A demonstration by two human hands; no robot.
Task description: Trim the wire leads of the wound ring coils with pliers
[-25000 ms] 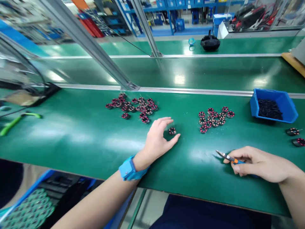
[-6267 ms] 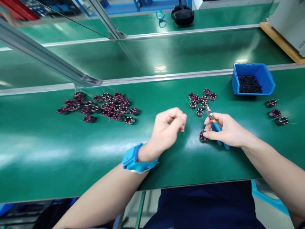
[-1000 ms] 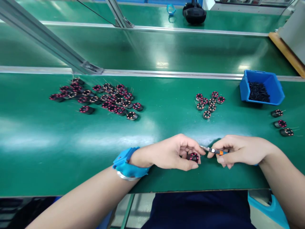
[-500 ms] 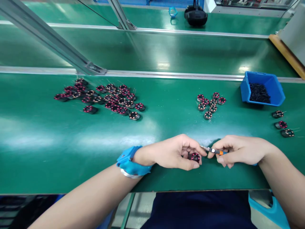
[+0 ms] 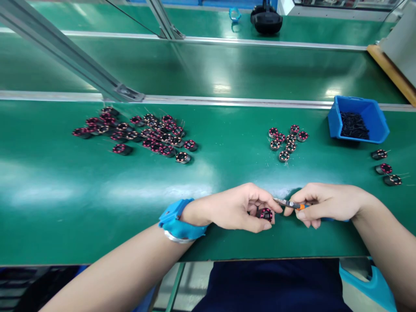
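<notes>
In my left hand (image 5: 242, 208) is a small motor stator (image 5: 265, 214), a dark ring with pink-red windings, gripped between thumb and fingers. My right hand (image 5: 325, 203) is closed around pliers (image 5: 289, 203) with orange and blue handles. The pliers' jaws point left and reach the fingertips of my left hand, just above the stator. Whether a wire sits between the jaws is too small to tell. Beyond my hands lies a small group of stators (image 5: 284, 156) with thin wire ends.
A larger cluster of stators (image 5: 156, 138) spreads over the green table (image 5: 81, 208) at left. At right stands a blue bin (image 5: 378, 125) holding black thin pieces (image 5: 353, 125), with three stators (image 5: 383, 168) in front of it. A metal post (image 5: 78, 56) slants across the upper left.
The pliers' handles sit slightly differently in my right hand, with more blue showing under the palm. My left hand and the stator in it have stayed in place.
</notes>
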